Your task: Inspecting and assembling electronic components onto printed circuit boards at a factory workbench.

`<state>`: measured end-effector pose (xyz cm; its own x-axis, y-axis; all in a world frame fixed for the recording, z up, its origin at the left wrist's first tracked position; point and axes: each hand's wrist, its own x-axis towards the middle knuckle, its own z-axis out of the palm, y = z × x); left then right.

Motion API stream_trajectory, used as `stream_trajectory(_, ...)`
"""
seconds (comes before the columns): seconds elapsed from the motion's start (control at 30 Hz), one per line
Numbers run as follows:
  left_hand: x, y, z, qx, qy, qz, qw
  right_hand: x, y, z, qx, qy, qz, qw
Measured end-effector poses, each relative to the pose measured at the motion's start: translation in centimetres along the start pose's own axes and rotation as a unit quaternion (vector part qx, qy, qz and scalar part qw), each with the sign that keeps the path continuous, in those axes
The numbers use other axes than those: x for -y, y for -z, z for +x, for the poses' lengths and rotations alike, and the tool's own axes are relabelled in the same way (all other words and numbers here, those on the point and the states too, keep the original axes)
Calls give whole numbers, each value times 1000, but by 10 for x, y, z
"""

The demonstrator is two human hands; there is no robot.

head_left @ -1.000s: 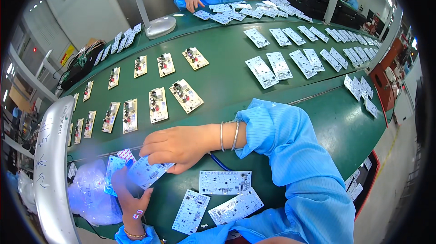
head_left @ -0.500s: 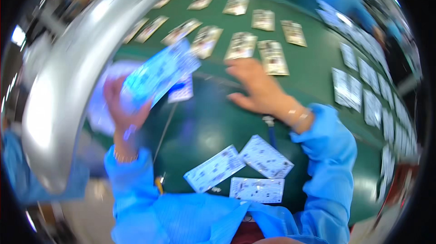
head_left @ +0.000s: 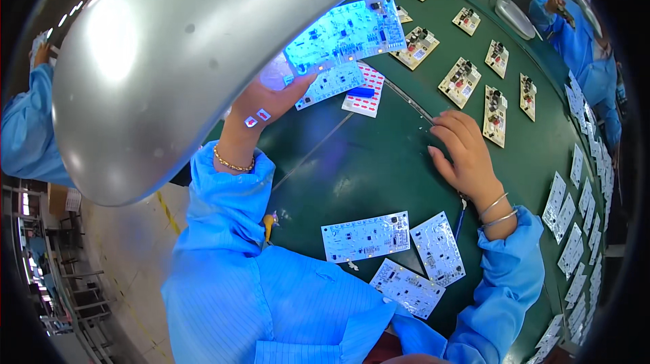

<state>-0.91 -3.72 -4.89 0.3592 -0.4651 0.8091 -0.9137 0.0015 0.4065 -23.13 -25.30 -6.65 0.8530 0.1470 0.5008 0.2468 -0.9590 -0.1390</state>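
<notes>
Under the edge of a big silver lamp point(head_left: 142, 73), my left hand point(head_left: 261, 103) grips a white circuit board point(head_left: 355, 29) that glows blue in the light. The thumb shows at its lower edge; the other fingers are hidden. Two small red-arrow stickers cling to the back of this hand. Just below the held board is a second white circuit board point(head_left: 335, 85), partly covered. Beside it lies a sheet of red-arrow stickers point(head_left: 371, 74) with a small blue piece point(head_left: 361, 92) on top. My right hand point(head_left: 467, 154) rests on the green tabletop, fingers apart and holding nothing.
Three white circuit boards point(head_left: 365, 237) lie close to my body. Several tan boards with tall components point(head_left: 460, 82) stand in rows ahead. More white boards point(head_left: 572, 249) line the right side. A co-worker in blue point(head_left: 582, 46) is across the table; another blue sleeve point(head_left: 34, 120) shows at left.
My view has swung, so the lamp covers more of the upper left. The held board is now flatter beneath the lamp. My right hand has moved back from the tan boards.
</notes>
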Motion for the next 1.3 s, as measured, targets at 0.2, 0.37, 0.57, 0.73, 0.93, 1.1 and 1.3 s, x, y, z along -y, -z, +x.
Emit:
stream_trajectory(0.2,1,2,-5,-24,52,57,997,3,1,-1,11,1,6,1000)
stream_trajectory(0.37,-5,11,1,17,-113,201,973,3,1,-3,19,5,8,1000)
stream_trajectory(0.57,-3,11,-3,4,-156,215,964,4,2,-5,20,4,1,1000)
stream_trajectory(0.73,0,4,-3,-3,-74,91,993,4,3,-8,35,5,16,999)
stream_trajectory(0.93,-7,1,-3,-44,-49,34,997,2,2,-9,30,13,16,999)
stream_trajectory(1.1,-12,-2,-2,-45,-48,23,998,2,5,-13,36,14,9,999)
stream_trajectory(1.3,-8,-13,-7,13,208,-206,956,5,8,-14,26,-15,18,999)
